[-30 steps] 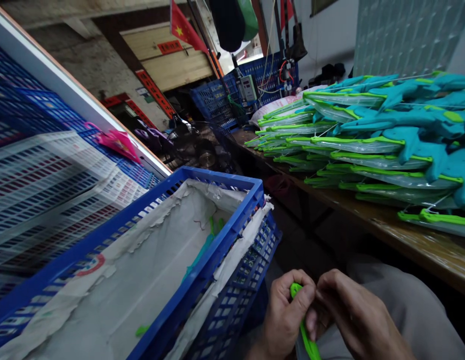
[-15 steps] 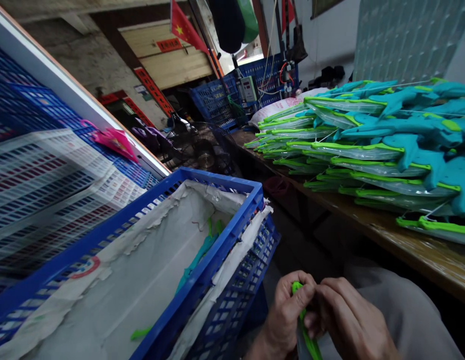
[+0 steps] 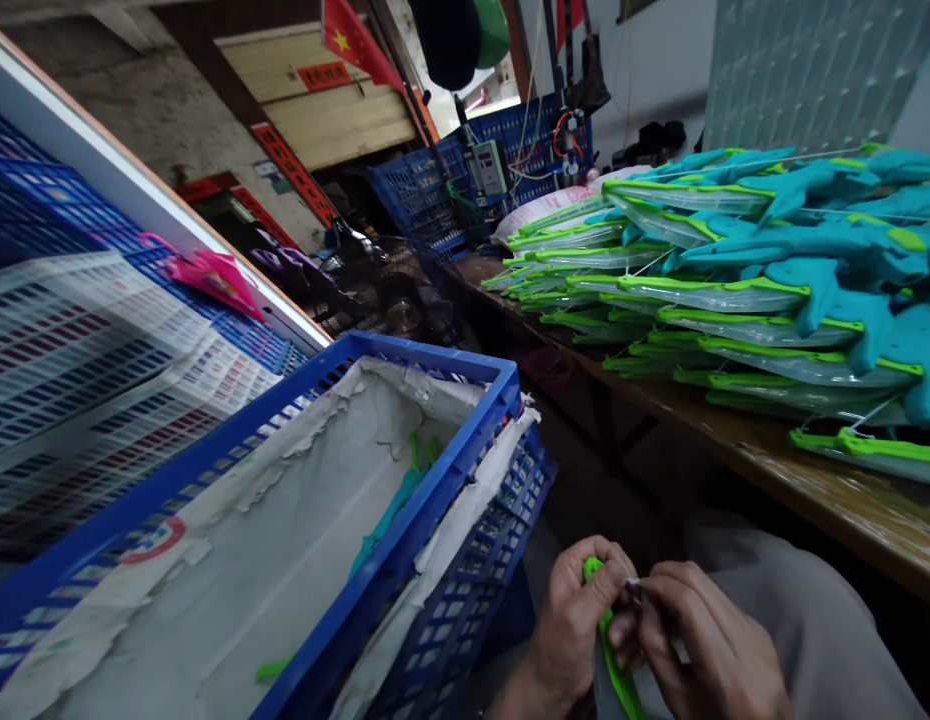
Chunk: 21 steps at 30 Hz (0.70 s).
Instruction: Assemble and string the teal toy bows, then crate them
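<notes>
Low at the right of the view, my left hand [image 3: 574, 615] is closed around a lime-green plastic piece [image 3: 620, 675] with a clear sheet-like part along its side. The piece points downward out of view, and its upper end shows above my thumb. My right hand [image 3: 712, 640] is close beside it, thumb and fingers pinched together. Between the two sets of fingertips a small white bit [image 3: 632, 582] shows, perhaps the end of a string. Both hands are above a grey-clad lap [image 3: 795, 620].
Left of my hands stands a blue crate [image 3: 502, 395] lined with white sheeting, with a few teal and green pieces [image 3: 390, 515] inside. On the right, a wooden table [image 3: 832, 480] bears a pile of teal and lime-green stringed toys [image 3: 810, 290]. A fan [image 3: 405, 310] stands behind.
My right fingertips have drawn slightly apart from my left thumb, and a small white bit now shows between them. The view has shifted a little.
</notes>
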Available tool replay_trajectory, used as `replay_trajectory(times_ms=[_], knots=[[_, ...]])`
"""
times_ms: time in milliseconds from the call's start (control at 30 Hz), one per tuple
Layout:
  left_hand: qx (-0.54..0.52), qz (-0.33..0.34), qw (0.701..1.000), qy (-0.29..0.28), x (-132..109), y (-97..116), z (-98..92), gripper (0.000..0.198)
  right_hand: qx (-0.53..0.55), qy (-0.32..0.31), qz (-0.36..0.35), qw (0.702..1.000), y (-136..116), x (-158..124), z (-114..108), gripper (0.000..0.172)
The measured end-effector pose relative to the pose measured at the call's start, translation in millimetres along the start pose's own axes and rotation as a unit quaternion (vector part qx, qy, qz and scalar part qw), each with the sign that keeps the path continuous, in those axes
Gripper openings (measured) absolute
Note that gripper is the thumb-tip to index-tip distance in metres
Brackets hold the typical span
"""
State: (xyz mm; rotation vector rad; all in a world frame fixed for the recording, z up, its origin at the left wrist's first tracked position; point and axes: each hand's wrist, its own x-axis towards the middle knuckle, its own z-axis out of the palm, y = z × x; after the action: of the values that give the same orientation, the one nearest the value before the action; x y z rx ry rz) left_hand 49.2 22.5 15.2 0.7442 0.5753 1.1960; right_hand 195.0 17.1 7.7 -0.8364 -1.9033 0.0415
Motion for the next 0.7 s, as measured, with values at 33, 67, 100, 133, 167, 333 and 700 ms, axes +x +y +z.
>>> replay_trajectory(times_ms=[33,67,100,133,167,333,700], knots=[[0.005,-0.003,1.0,0.003,0.2,0.3,0.6,0.045,0.005,-0.002,0.003,1.0,-0.2,0.2,-0.7,0.01],[0.015,-0.004,1.0,0.017,0.3,0.4,1.0,0.045,0.01,-0.008,0.008,1.0,-0.7,0.7,-1.6,0.011],[0.028,-0.003,0.999,0.038,0.2,0.2,1.3,0.046,0.015,-0.016,0.014,1.0,-1.4,1.6,-2.4,0.012],[0.04,-0.006,0.998,0.057,0.0,-0.3,1.4,0.046,0.02,-0.026,0.02,0.999,-2.2,2.6,-3.3,0.014],[0.047,-0.01,0.997,0.067,-0.2,-1.2,1.5,0.047,0.025,-0.034,0.024,0.999,-2.8,3.5,-4.2,0.015],[0.024,-0.044,0.998,0.043,1.3,-8.7,4.6,0.051,0.073,-0.06,0.044,0.995,0.5,6.2,-9.0,0.014],[0.093,-0.104,0.983,0.122,-5.6,-5.7,19.3,0.057,-0.14,-0.045,0.059,0.987,-9.6,10.1,-22.7,0.029]])
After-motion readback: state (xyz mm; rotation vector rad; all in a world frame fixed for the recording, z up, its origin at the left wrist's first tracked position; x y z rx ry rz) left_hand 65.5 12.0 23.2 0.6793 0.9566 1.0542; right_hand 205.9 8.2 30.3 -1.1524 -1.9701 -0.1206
